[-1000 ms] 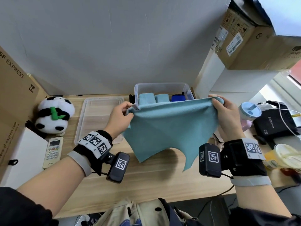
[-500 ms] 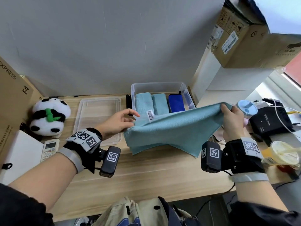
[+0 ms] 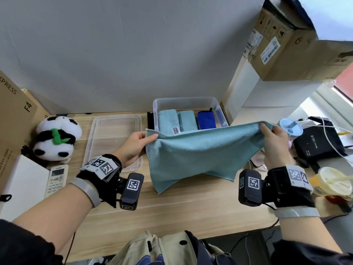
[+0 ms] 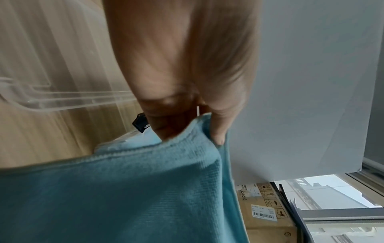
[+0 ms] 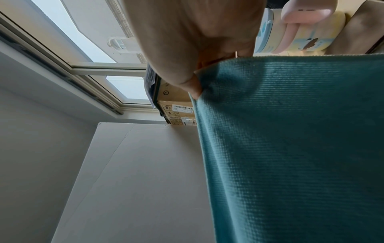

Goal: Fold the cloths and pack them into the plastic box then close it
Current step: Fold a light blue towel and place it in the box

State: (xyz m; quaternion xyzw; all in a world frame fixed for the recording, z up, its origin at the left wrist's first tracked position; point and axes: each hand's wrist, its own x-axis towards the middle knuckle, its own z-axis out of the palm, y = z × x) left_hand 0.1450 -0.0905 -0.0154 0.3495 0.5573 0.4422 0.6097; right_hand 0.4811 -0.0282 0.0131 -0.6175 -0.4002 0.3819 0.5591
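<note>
Cloth: the teal cloth (image 3: 198,152) hangs spread in mid-frame, in front of the box (image 3: 219,109) and above the desk (image 3: 191,211), its lower corners drooping toward the wood.
Left hand: the left hand (image 3: 133,146) pinches the cloth's upper left corner between thumb and fingers; the wrist view shows the hem caught at the fingertips (image 4: 218,136).
Right hand: the right hand (image 3: 273,142) pinches the upper right corner, thumb (image 5: 193,87) pressed on the fabric.
Box: open at upper centre, three folded cloths inside, two teal and one blue; the lid (image 3: 112,138) lies to its left.
Handling: likely light, soft and limp, sagging between grips. Corners look like the best hold, kept taut so edges meet on folding.
Change: half a second ago the left hand was open beside the cloth, which slumped on the desk edge; now it grips a corner and the cloth is lifted, stretched wide.
</note>
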